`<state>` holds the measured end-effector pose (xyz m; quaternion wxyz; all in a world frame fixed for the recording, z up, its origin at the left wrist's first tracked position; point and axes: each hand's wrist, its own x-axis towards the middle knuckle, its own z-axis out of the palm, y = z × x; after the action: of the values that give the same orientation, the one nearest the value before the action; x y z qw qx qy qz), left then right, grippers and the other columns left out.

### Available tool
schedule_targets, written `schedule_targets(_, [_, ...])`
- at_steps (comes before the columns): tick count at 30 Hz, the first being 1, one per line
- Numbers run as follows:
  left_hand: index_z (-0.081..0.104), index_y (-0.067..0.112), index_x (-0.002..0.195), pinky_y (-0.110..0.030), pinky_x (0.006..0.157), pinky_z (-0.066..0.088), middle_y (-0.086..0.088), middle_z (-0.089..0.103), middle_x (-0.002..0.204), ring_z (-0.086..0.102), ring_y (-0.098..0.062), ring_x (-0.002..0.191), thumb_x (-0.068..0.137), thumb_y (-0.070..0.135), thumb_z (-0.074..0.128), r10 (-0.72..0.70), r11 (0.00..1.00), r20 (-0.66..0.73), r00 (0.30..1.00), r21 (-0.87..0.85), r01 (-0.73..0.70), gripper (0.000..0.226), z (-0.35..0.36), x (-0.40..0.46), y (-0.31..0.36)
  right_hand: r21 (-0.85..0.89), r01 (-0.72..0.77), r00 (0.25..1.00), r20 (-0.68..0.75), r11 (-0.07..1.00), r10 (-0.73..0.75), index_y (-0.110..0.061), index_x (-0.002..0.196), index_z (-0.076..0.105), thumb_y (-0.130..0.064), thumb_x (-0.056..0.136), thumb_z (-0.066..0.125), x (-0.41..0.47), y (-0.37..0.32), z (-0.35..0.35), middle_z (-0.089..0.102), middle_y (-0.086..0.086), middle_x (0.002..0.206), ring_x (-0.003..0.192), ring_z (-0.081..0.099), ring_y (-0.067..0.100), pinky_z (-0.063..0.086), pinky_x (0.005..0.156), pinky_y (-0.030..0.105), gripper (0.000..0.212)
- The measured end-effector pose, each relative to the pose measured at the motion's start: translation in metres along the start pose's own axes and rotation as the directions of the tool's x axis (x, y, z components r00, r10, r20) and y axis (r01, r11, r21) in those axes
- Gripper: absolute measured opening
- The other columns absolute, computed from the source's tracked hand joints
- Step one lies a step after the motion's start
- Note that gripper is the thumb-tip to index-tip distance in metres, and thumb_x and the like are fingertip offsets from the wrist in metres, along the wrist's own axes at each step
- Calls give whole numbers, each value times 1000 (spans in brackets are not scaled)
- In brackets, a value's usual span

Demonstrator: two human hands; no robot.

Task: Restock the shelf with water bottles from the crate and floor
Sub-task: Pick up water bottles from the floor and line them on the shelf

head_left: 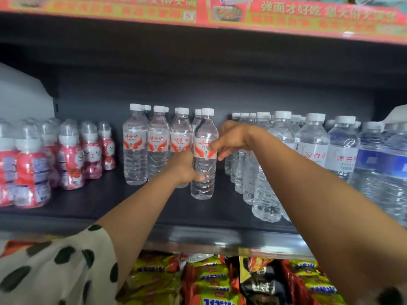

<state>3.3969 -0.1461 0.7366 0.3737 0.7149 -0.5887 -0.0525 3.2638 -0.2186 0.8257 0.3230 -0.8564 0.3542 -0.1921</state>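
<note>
A clear water bottle [203,179] with a white cap and a red-and-white label stands upright on the dark shelf [132,208], at the right end of a row of like bottles [145,146]. My left hand [186,167] grips its lower body from the left. My right hand [229,139] pinches it at the label from the right. No crate or floor is in view.
Pink strawberry-drink bottles [72,155] fill the shelf's left side. Larger water bottles [312,146] and blue-labelled ones [383,168] crowd the right. Bare shelf lies in front of the held bottle. Snack packets [209,280] sit on the shelf below.
</note>
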Motion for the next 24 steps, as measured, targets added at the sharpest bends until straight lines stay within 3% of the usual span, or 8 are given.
schedule_targets(4, [65,12,105,-27,78,44,-1,65,98,62,-20,93,72,14,82,-18,997,-51,999,71,22,38,4,-2,-3,-6,-23,1000,0,1000,23,9,114,55,3,80,72,2,-2,1,69,25,96,80,71,30,60,71,33,38])
schedule_targets(8, [65,10,98,-28,74,43,0,61,89,63,-22,91,72,12,82,-37,992,-121,992,113,51,32,8,1,2,-18,-38,999,-17,999,38,10,112,58,-1,82,71,9,0,3,69,23,92,75,71,27,60,69,31,34])
schedule_targets(12, [58,14,80,-29,73,44,-1,60,82,63,-24,89,73,13,82,-52,985,-178,983,151,79,24,11,6,0,-17,-45,998,-46,999,44,9,111,58,-2,83,70,22,4,6,69,24,95,82,71,32,60,78,38,32])
schedule_targets(17, [65,5,94,-34,77,49,-8,68,96,65,-27,92,77,21,80,-71,972,-251,965,198,123,28,18,15,-6,-12,-48,997,-55,999,47,4,112,58,-1,84,69,36,6,10,68,20,95,83,70,30,60,77,38,31])
schedule_targets(24, [65,5,98,-40,83,53,-10,68,97,65,-28,92,79,24,78,-68,961,-234,970,246,127,30,22,27,-8,-30,-39,997,-67,999,37,0,107,59,-2,85,69,43,9,8,66,13,87,77,70,26,60,71,34,25])
